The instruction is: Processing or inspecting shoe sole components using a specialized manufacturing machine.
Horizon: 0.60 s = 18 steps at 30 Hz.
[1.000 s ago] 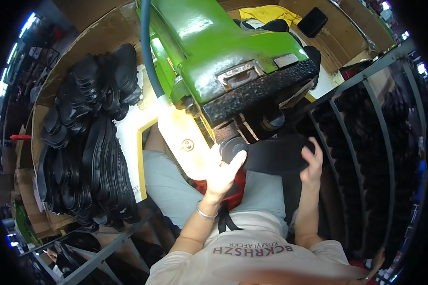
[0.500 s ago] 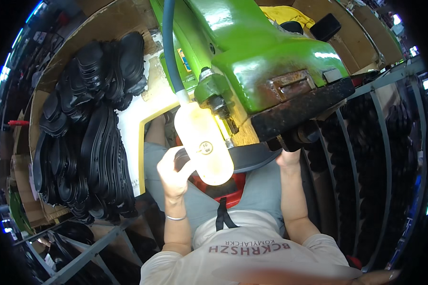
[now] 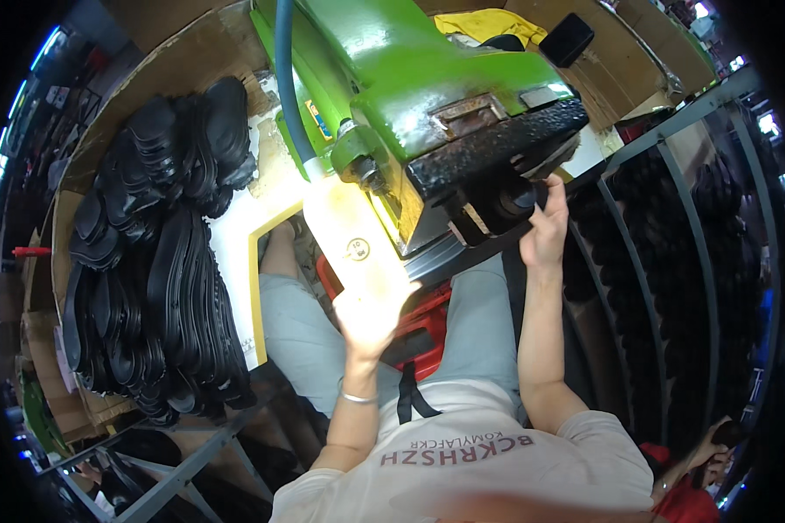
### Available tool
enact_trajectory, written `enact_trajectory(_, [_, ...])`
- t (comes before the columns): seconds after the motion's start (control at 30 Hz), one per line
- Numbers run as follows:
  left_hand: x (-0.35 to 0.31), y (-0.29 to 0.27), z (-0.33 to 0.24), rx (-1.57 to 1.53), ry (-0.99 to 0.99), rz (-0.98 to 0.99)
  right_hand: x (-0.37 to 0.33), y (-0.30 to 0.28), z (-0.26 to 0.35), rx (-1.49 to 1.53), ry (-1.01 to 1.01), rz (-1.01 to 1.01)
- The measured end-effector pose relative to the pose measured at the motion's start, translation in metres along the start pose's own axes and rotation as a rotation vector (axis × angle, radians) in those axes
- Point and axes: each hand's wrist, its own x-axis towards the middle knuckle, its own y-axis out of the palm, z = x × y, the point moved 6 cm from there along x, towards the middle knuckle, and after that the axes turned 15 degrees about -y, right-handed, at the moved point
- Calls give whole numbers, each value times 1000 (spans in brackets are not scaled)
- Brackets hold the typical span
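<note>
A black shoe sole [image 3: 475, 254] with a curved, shiny edge lies under the head of a green machine [image 3: 384, 87]. My left hand [image 3: 366, 318] is at the sole's left end, below the glowing lamp [image 3: 344, 227]. Glare and the lamp hide most of its fingers; the thumb points right. At the sole's right side, my right hand [image 3: 545, 235] is raised with bent fingers against the machine's round black part [image 3: 513, 202]. What lies within those fingers is hidden.
Stacks of black shoe soles [image 3: 161, 235] fill a cardboard box [image 3: 113, 113] at the left. A metal rack [image 3: 654, 235] with dark pieces stands at the right. A yellow cloth [image 3: 488, 26] lies at the back. Another person's hand [image 3: 715, 449] shows at lower right.
My left hand has moved right, under the lamp. My right hand has risen along the machine's right side. The sole has swung round, its right end farther back. The view has shifted slightly.
</note>
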Motion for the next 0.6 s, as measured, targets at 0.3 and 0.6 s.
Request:
enact_trajectory(0.3, [13,-42,16,-98,-58,-152,-8,4,-6,-325,78,194])
enact_trajectory(0.6, [28,-64,22,-13,-294,36,-66,52,-25,-136,104,338])
